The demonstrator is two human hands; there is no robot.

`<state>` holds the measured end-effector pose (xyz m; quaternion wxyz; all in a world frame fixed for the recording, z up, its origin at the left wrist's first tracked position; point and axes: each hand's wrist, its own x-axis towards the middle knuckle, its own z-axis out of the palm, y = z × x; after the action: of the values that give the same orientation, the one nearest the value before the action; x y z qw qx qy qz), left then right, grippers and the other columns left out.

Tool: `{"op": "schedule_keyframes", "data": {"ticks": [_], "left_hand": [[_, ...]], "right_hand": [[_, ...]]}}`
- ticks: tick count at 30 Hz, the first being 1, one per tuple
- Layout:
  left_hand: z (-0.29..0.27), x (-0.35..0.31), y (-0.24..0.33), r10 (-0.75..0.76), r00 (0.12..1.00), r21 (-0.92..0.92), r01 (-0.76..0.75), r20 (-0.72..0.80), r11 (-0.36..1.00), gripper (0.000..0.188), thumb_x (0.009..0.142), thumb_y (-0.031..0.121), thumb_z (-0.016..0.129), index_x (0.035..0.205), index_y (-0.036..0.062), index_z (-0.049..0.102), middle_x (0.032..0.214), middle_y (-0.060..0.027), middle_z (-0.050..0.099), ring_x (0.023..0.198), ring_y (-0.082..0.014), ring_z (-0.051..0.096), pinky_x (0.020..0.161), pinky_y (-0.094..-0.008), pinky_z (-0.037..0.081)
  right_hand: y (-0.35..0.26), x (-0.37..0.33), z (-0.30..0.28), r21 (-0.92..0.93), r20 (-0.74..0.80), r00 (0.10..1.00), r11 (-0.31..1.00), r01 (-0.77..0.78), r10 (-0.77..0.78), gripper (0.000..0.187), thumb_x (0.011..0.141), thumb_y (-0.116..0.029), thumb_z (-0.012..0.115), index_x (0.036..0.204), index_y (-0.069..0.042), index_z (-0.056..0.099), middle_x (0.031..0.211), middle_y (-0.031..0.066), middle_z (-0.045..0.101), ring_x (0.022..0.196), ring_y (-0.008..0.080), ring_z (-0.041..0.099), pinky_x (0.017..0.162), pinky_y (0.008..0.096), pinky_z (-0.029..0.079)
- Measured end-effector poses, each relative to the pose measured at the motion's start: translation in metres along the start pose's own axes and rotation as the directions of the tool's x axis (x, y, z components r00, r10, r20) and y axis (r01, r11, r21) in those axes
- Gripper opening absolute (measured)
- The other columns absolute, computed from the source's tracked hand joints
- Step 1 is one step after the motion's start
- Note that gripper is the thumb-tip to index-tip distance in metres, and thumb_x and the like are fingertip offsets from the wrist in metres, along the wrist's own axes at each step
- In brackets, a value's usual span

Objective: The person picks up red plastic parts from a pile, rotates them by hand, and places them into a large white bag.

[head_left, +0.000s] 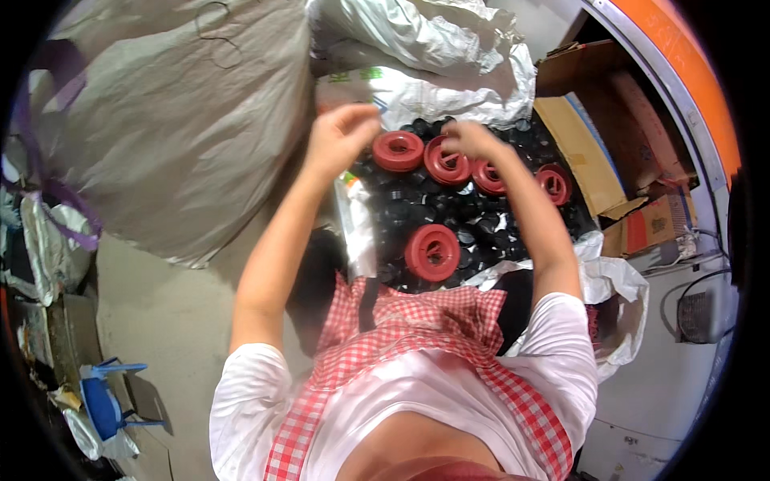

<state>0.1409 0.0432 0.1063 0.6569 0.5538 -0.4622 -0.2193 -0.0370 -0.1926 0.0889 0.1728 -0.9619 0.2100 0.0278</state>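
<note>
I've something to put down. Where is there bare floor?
On the left, floor shows bare between the big sack, blue stool and left arm. Ahead is crowded: red rings lie on heaped black parts, the right hand is at one ring, and a carton borders the right.

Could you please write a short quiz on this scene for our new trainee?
1. How many red rings can be seen on the black pieces?
2. Which of these is nearest the left hand?
A) the blue stool
B) a red ring
C) the cardboard box
3. True or false: the apron has a red-and-white check.

Key: 1. Five. 2. B. 3. True.
</note>
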Motion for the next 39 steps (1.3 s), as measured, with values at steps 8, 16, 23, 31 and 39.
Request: {"op": "schedule_keyframes", "data": {"ticks": [8, 16, 23, 31, 39], "left_hand": [[0.097, -0.021, -0.079, -0.224, 0.931, 0.423, 0.086, 0.289, 0.902, 0.034, 0.077, 0.025, 0.065, 0.104, 0.0037, 0.063, 0.1, -0.0162, 0.066, 0.088, -0.0286, 0.064, 0.078, -0.038, 0.05], [0.092, -0.008, -0.081, -0.137, 0.976, 0.355, 0.068, 0.171, 0.933, 0.031, 0.076, 0.021, 0.063, 0.099, 0.0001, 0.063, 0.086, -0.0175, 0.063, 0.083, -0.0318, 0.063, 0.071, -0.0406, 0.05], [0.066, 0.023, -0.11, -0.12, 0.934, 0.227, 0.204, -0.336, 0.952, 0.036, 0.074, 0.016, 0.07, 0.106, 0.0019, 0.062, 0.105, -0.0115, 0.062, 0.091, -0.0182, 0.06, 0.078, -0.0291, 0.048], [0.043, 0.019, -0.096, -0.581, 0.81, -0.378, 0.564, 0.081, 0.734, 0.048, 0.076, 0.016, 0.073, 0.115, -0.005, 0.055, 0.103, -0.0132, 0.064, 0.088, -0.0174, 0.064, 0.074, -0.0293, 0.053], [0.083, -0.011, -0.095, -0.454, 0.811, -0.618, 0.579, 0.368, 0.532, 0.039, 0.088, 0.013, 0.062, 0.122, -0.0007, 0.05, 0.111, -0.0111, 0.061, 0.093, -0.0166, 0.063, 0.082, -0.0312, 0.054]], "right_hand": [[0.063, 0.035, 0.15, 0.071, 0.138, 0.983, 0.992, 0.108, -0.117, 0.055, 0.071, -0.024, 0.07, 0.119, -0.002, 0.056, 0.119, 0.0192, 0.058, 0.109, 0.0328, 0.056, 0.095, 0.0387, 0.043], [0.033, 0.13, 0.228, -0.226, -0.057, 0.997, 0.973, -0.057, 0.045, 0.072, 0.067, -0.02, 0.076, 0.13, -0.004, 0.043, 0.128, 0.016, 0.05, 0.125, 0.0327, 0.041, 0.104, 0.0423, 0.034], [-0.009, 0.083, 0.148, -0.087, 0.151, 0.988, 0.995, 0.049, -0.036, 0.046, 0.07, -0.018, 0.062, 0.114, -0.011, 0.053, 0.109, 0.0132, 0.054, 0.109, 0.0278, 0.049, 0.089, 0.0405, 0.04], [-0.047, -0.078, 0.042, 0.038, -0.597, 0.759, 0.936, 0.349, -0.259, 0.064, 0.065, -0.024, 0.077, 0.122, -0.009, 0.051, 0.126, 0.0125, 0.049, 0.125, 0.0325, 0.04, 0.104, 0.0476, 0.031], [-0.06, -0.107, 0.075, 0.811, -0.19, 0.975, -0.54, 0.223, 0.117, 0.092, 0.072, -0.054, 0.07, 0.141, -0.01, 0.029, 0.14, 0.0097, 0.039, 0.126, 0.0288, 0.04, 0.108, 0.047, 0.03]]}}
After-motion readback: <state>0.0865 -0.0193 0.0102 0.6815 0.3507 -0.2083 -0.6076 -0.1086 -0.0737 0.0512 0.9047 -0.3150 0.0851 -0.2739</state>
